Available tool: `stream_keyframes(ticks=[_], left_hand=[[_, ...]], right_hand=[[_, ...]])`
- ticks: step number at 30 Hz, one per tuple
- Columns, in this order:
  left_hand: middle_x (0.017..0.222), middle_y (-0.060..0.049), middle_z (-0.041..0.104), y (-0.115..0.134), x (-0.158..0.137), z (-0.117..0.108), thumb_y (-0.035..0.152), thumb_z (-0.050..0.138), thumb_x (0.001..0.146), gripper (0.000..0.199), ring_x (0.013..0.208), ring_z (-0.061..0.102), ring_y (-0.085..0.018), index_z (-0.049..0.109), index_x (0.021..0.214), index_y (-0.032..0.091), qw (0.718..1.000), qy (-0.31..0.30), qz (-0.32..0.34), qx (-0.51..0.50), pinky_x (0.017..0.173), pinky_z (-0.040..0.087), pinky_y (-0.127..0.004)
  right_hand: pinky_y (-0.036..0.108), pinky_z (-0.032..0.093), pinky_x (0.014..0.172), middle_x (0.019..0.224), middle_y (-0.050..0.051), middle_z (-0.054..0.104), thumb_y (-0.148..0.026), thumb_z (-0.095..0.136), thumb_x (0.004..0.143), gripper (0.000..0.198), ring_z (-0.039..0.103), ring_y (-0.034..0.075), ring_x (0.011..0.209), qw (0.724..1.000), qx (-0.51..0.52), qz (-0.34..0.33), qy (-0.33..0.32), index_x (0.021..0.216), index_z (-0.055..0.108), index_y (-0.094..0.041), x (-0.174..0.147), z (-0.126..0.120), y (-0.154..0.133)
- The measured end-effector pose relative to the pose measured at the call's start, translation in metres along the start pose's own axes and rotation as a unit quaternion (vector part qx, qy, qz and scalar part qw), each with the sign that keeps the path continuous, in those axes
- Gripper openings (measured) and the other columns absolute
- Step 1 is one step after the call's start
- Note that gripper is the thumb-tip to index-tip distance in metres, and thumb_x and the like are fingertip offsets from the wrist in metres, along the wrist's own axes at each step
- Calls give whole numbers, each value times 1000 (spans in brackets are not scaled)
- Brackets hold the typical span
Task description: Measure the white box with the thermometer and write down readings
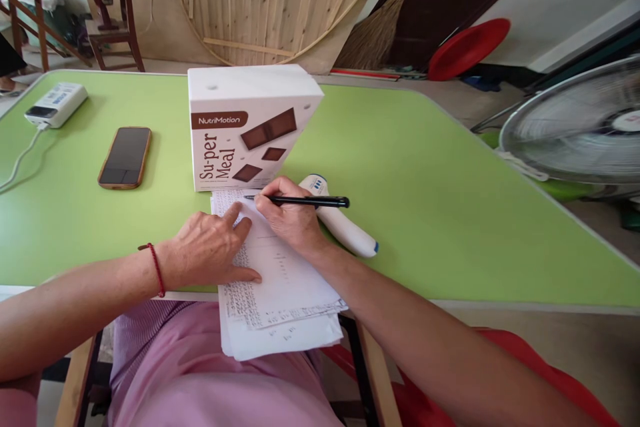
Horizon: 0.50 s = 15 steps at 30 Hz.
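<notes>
My right hand (291, 219) is closed around a black pen (325, 201), its tip at the upper part of a handwritten sheet of paper (280, 280). With fingers spread, my left hand (213, 247) lies on the left side of that sheet. Several sheets are stacked beneath it, and the lower ones stick out over the table's front edge. Directly behind the paper stands a white box (250, 127) printed with chocolate pieces and "Su-per Meal". A white device with blue ends (347, 230), possibly a handheld thermometer, lies beside my right wrist, partly hidden by the hand.
On the green table (450, 213) lie a smartphone (125, 157) and a white power bank (57, 105) with a cable. At the right is a fan (590, 127). Behind the table are a wooden chair (113, 33), a straw broom (380, 27) and a red basin (467, 47).
</notes>
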<state>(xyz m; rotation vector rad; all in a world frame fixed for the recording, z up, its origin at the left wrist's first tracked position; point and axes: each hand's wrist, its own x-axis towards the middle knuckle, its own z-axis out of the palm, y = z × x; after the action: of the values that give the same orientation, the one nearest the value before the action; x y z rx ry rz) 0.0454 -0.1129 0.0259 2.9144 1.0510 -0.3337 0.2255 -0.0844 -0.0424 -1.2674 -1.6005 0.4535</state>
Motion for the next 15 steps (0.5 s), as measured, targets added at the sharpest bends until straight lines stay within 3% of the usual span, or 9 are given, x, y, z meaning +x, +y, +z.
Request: stream_keyframes(ticks=[15], left_hand=[[136,-23,56,-1,-1,-1,72,57,90,70,76,72,-27,59,123,10,1000,3,-1,-11,55,49,-36]], right_hand=[[28,47,57,56,-6,56,-22,59,77,16,53,14,52,1000,-20,7,7,68,46,-25,-1,1,0]])
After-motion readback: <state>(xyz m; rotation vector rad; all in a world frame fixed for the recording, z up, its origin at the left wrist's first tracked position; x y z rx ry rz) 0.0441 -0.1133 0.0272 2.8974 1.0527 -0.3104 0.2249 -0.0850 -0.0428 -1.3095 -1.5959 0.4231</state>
